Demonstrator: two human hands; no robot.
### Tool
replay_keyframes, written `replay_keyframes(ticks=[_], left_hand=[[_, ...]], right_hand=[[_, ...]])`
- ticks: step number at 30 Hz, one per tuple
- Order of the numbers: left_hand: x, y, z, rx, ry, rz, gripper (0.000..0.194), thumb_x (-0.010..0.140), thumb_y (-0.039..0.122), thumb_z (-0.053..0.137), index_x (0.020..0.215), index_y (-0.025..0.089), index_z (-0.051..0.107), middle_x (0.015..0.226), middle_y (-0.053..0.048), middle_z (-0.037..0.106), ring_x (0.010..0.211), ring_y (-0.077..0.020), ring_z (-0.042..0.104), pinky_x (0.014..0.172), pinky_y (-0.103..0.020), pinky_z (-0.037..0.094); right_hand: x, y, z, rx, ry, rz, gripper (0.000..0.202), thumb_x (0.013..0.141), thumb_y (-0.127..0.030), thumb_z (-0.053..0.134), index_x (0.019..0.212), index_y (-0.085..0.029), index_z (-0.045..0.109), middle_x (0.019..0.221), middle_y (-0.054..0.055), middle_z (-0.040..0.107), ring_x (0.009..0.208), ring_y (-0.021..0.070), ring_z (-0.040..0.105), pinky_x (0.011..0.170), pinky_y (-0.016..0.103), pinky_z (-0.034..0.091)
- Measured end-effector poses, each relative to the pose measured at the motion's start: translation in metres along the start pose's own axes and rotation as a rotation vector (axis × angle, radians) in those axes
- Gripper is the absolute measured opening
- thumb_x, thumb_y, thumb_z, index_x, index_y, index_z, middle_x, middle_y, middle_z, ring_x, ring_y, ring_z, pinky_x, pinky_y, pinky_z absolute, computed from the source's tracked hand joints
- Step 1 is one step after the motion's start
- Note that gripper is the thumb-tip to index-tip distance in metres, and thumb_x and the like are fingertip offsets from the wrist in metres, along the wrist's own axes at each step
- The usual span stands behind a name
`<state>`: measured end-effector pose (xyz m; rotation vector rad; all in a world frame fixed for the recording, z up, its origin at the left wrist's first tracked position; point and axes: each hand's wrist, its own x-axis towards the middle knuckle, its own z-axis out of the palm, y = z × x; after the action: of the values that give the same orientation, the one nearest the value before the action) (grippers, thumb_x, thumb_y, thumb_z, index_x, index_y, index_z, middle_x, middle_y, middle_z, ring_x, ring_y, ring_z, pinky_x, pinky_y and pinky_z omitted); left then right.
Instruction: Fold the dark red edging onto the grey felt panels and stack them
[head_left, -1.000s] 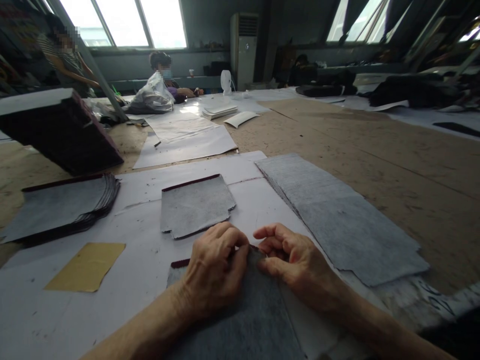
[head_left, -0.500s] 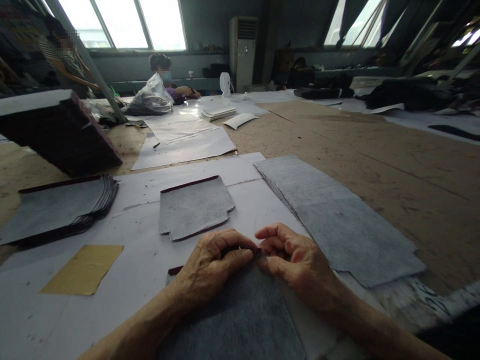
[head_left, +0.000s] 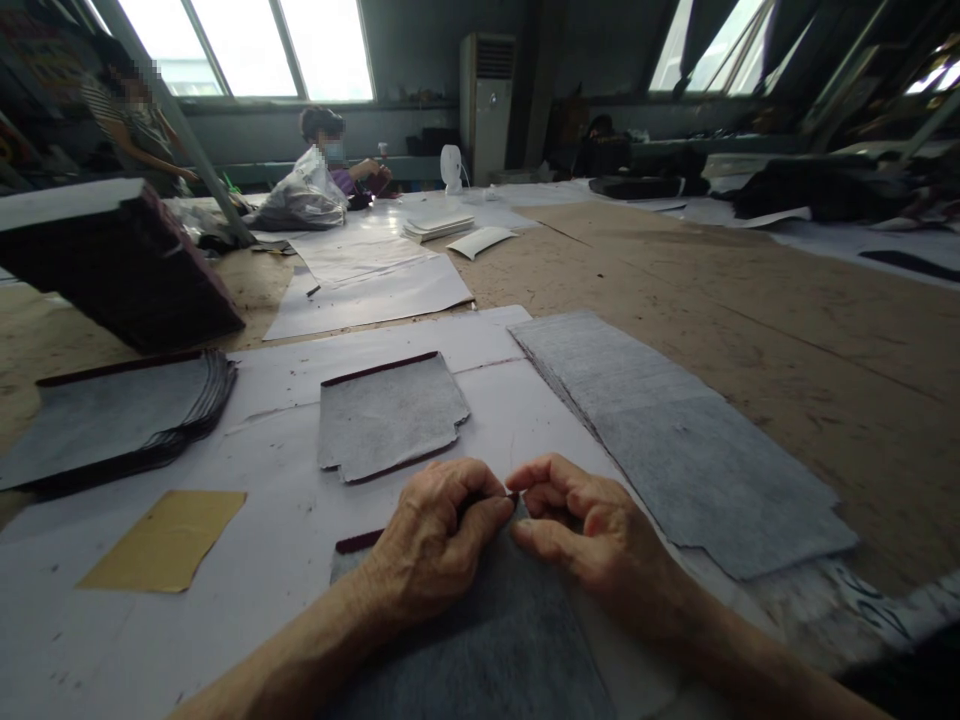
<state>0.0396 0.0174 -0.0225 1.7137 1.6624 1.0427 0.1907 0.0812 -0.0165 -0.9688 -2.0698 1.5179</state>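
Note:
A grey fabric piece with a dark red folded strip along its far edge lies on white paper in front of me. My left hand pinches that far edge near its right corner between thumb and fingers. Beside it, my right hand is at the same corner, its thumb and index fingertip close to the edge; whether they grip it is hard to tell. A smaller grey piece with dark red edges lies just beyond my left hand.
A fanned stack of grey pieces lies on the right. At the left are a dark-edged stack, a tan card and a tall leaning stack. Two people are at the far left, near a plastic bag.
Both hands have shifted slightly at the fabric corner, and the right fingertips have moved a little. The seated person in the back has raised a hand.

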Motion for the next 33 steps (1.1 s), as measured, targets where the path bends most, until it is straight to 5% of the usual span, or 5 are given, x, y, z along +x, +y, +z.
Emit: replay_keyframes(ticks=[13, 20, 25, 29, 33], left_hand=[[-0.006, -0.001, 0.001, 0.115, -0.011, 0.008, 0.026, 0.088, 0.028, 0.043, 0.067, 0.018, 0.054, 0.061, 0.003, 0.054, 0.063, -0.011, 0.051, 0.071, -0.025, 0.035], [-0.044, -0.018, -0.04, 0.201, -0.043, -0.018, 0.023, 0.085, 0.028, 0.041, 0.068, 0.019, 0.054, 0.063, 0.001, 0.056, 0.061, -0.0112, 0.053, 0.06, -0.019, 0.037], [-0.063, -0.016, -0.078, 0.117, 0.059, -0.257, 0.029, 0.083, 0.041, 0.043, 0.071, 0.019, 0.056, 0.062, 0.002, 0.053, 0.058, -0.0108, 0.048, 0.052, -0.018, 0.036], [-0.031, -0.014, -0.121, 0.098, 0.15, -0.279, 0.039, 0.082, 0.05, 0.042, 0.074, 0.016, 0.058, 0.063, 0.001, 0.051, 0.058, -0.011, 0.045, 0.051, -0.019, 0.034], [0.023, -0.046, -0.149, 0.273, 0.208, -0.284, 0.035, 0.076, 0.047, 0.052, 0.068, 0.015, 0.063, 0.057, 0.001, 0.052, 0.056, -0.0121, 0.047, 0.051, -0.02, 0.033]], right_hand=[[0.007, 0.009, -0.004, 0.03, -0.052, 0.052, 0.02, 0.075, -0.037, 0.055, 0.067, -0.019, 0.055, 0.06, -0.003, 0.046, 0.058, 0.0105, 0.042, 0.055, 0.02, 0.037], [0.005, -0.006, 0.0, -0.201, 0.062, -0.053, 0.023, 0.077, -0.036, 0.045, 0.06, -0.02, 0.043, 0.051, -0.004, 0.034, 0.049, 0.0104, 0.033, 0.048, 0.023, 0.028], [0.035, -0.039, -0.004, -0.124, -0.042, -0.069, 0.02, 0.074, -0.036, 0.046, 0.062, -0.02, 0.046, 0.05, -0.005, 0.032, 0.046, 0.0098, 0.03, 0.044, 0.022, 0.026], [0.084, -0.066, -0.008, -0.085, -0.039, -0.143, 0.02, 0.074, -0.034, 0.048, 0.062, -0.018, 0.047, 0.054, -0.004, 0.038, 0.05, 0.0083, 0.034, 0.047, 0.021, 0.031], [0.145, -0.061, -0.001, -0.254, 0.049, -0.156, 0.017, 0.076, -0.025, 0.05, 0.061, -0.017, 0.048, 0.054, -0.004, 0.042, 0.05, 0.0078, 0.038, 0.052, 0.022, 0.035]])
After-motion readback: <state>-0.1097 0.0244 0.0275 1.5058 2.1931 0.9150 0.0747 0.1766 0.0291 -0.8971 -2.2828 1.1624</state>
